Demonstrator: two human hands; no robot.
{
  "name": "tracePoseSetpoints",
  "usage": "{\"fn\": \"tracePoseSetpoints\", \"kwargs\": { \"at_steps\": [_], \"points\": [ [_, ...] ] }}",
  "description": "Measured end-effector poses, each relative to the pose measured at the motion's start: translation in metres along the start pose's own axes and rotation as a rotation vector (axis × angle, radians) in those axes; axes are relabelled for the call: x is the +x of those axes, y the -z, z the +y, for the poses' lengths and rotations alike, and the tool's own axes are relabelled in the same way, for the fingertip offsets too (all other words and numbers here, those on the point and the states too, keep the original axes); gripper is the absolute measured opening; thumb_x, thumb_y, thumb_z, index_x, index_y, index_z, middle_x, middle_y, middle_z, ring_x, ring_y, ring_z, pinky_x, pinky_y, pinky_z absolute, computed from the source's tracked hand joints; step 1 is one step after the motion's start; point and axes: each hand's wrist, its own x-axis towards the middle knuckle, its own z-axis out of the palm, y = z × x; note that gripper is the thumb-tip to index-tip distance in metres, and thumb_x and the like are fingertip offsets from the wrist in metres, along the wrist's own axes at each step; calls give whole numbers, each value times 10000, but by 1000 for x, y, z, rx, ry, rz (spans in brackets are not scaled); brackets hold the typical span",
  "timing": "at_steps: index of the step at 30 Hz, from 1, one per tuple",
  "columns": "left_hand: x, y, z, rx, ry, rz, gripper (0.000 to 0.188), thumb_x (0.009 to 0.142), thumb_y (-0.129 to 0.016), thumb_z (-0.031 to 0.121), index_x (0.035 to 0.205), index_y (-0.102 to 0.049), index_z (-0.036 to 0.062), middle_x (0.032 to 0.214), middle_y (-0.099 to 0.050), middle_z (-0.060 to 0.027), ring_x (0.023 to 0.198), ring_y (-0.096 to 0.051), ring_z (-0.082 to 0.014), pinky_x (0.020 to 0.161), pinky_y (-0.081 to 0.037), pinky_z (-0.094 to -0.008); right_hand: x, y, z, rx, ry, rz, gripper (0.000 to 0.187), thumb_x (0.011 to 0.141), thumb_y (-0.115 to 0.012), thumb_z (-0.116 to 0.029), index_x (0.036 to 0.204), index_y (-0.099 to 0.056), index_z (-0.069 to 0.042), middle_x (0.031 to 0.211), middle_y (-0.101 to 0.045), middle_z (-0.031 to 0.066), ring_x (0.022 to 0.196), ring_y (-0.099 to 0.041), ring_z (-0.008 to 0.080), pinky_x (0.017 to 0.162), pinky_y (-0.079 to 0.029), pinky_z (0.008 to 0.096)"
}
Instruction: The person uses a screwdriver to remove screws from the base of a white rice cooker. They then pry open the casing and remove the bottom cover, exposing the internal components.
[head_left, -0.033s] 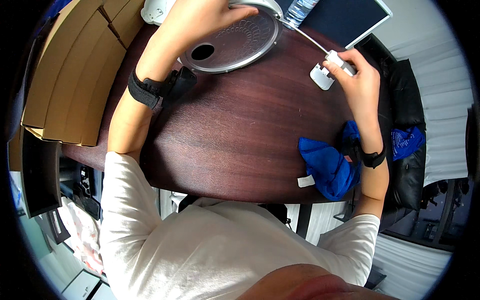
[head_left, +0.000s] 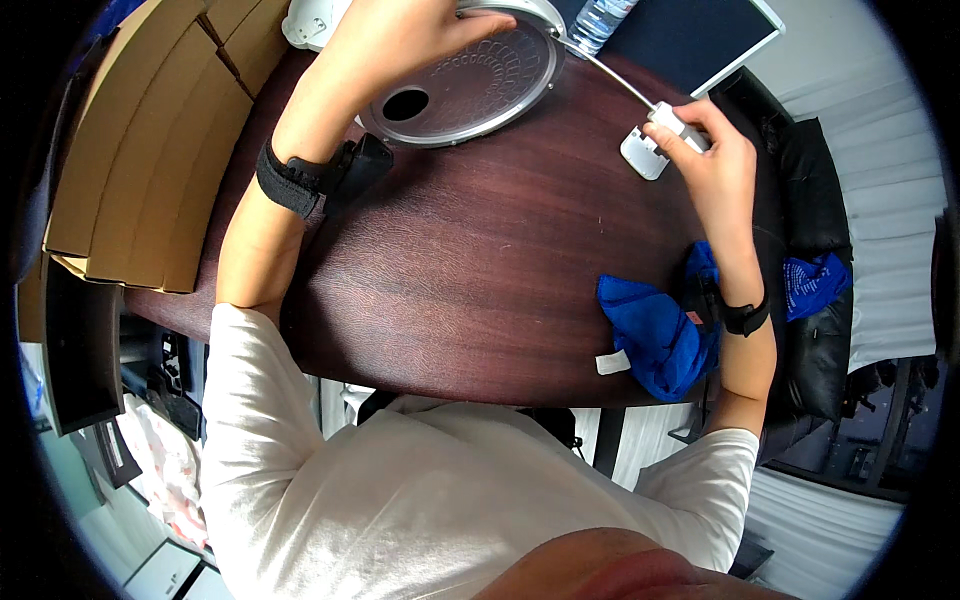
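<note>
Little is changing — the right hand [head_left: 722,150], closed round a screwdriver [head_left: 664,114], is barely shifting, seemingly working at the disc [head_left: 460,100]; whether the left hand [head_left: 425,30] is gripping is unclear.

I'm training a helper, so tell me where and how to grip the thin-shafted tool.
Probably by its thick white handle, coming from the right, as the right hand does: the thin metal shaft slants up-left toward the round silver-rimmed piece, leaving the broader handle at the near right end.
</note>
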Motion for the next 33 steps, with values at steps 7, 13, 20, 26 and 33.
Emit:
{"fn": "tracePoseSetpoints", "kwargs": {
  "at_steps": [7, 13, 20, 26, 33],
  "points": [
    [-2, -1, -1, -16, -1, 28, 459, 793, -744, 260, 1080, -570, -53, 934, -651, -230, 842, -648, -363, 760, -523, -406, -2, -19, 14, 278, -123, -71, 233, 800, -789, -242, 884, -698, -45, 678, -630, -2, 592, -561, 48, 529, -423, 210],
    [-3, 1, 1, -19, 31, 12, 455, 792, -745, 259, 1078, -570, -49, 914, -653, -231, 828, -647, -367, 743, -518, -412, -6, -26, 12, 592, -375, -219, 201, 830, -769, -234, 886, -685, -59, 615, -558, -51, 501, -463, 12, 443, -297, 171],
    [-2, 1, 1, -25, 23, 18, 448, 788, -746, 250, 1070, -572, -51, 908, -650, -237, 829, -645, -374, 743, -516, -416, -17, -35, 3, 814, -566, -289, 199, 868, -727, -251, 898, -644, -73, 740, -589, -19, 543, -480, 35, 420, -282, 168],
    [-3, 0, -1, -3, 4, 48, 450, 784, -750, 244, 1072, -571, -52, 916, -648, -240, 836, -644, -376, 747, -514, -419, -25, -43, -12, 988, -705, -362, 250, 896, -692, -317, 859, -612, -83, 765, -559, -9, 565, -492, 51, 417, -310, 177],
    [-2, 0, -1, 13, 47, 17, 464, 781, -754, 250, 1085, -575, -52, 950, -656, -232, 873, -646, -377, 777, -519, -417, -32, -52, -21, 1244, -819, -466, 300, 955, -615, -342, 1041, -579, -56, 864, -558, 26, 614, -493, 67, 434, -343, 190]
  ]
}}
